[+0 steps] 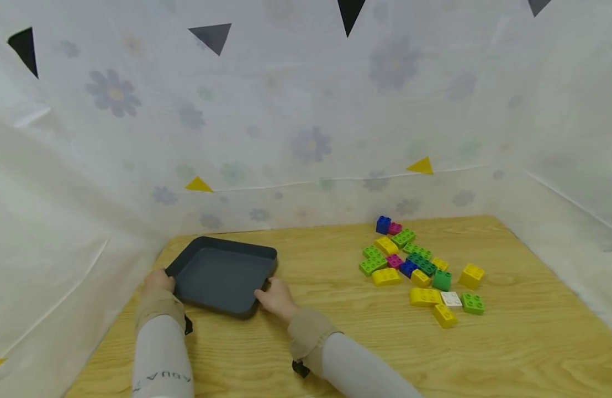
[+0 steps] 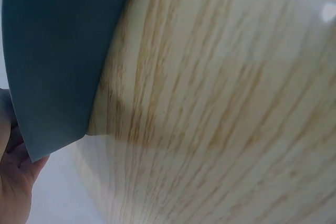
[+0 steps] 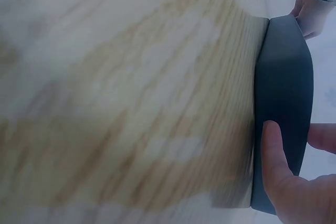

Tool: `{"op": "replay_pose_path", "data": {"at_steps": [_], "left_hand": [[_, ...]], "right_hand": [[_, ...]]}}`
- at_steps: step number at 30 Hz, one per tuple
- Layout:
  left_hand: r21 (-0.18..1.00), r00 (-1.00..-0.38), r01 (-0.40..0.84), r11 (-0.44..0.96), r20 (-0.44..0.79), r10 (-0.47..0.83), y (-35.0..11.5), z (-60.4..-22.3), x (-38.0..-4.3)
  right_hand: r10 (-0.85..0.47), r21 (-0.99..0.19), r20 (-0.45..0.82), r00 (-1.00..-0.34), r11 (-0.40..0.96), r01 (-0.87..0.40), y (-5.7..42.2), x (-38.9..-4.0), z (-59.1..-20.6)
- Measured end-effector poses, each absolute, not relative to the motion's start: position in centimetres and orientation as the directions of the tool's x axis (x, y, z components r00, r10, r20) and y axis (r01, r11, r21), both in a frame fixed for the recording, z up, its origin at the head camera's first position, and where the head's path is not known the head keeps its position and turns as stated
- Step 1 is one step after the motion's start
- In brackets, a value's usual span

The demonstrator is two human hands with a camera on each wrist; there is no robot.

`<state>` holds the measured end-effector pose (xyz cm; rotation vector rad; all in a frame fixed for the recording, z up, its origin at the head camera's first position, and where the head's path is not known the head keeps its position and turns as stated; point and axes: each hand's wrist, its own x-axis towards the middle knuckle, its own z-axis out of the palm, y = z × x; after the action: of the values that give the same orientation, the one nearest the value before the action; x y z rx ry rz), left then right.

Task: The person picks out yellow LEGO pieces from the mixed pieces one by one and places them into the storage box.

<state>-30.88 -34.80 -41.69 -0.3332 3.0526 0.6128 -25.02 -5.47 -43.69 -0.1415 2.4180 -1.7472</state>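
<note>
A dark grey rectangular tray (image 1: pixel 216 276) with low walls lies at the left of the wooden table, its inside bare. My left hand (image 1: pixel 158 281) grips the tray's left side near the front corner; part of its fingers is hidden behind the wall in the left wrist view. On the right side, near the other front corner, my right hand (image 1: pixel 278 298) pinches the wall. In the right wrist view its thumb (image 3: pixel 274 148) lies along the outer face, with a finger (image 3: pixel 321 136) over the rim.
Several building bricks lie loosely grouped on the table's right half: yellow (image 1: pixel 425 297), lime green (image 1: pixel 373 264), blue (image 1: pixel 383 225), pink (image 1: pixel 394 261) and one white (image 1: pixel 451 299). White flowered sheeting (image 1: pixel 311 110) encloses the table (image 1: pixel 316 342) at back and sides.
</note>
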Motion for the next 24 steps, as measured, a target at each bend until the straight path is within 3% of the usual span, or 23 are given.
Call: {"op": "replay_pose_path", "data": {"at_steps": [14, 24], "left_hand": [[0.392, -0.971, -0.208, 0.896, 0.026, -0.236, -35.0, -41.2, -30.3], [0.452, -0.986, -0.123, 0.884, 0.046, -0.161, -34.5, -40.4, -29.9]], "right_hand": [[-0.201, -0.94, -0.113, -0.973, 0.34, 0.038, -3.8, -25.6, -43.8], [-0.222, -0.945, -0.085, -0.971, 0.327, 0.008, -1.2, -26.3, -43.7]]}}
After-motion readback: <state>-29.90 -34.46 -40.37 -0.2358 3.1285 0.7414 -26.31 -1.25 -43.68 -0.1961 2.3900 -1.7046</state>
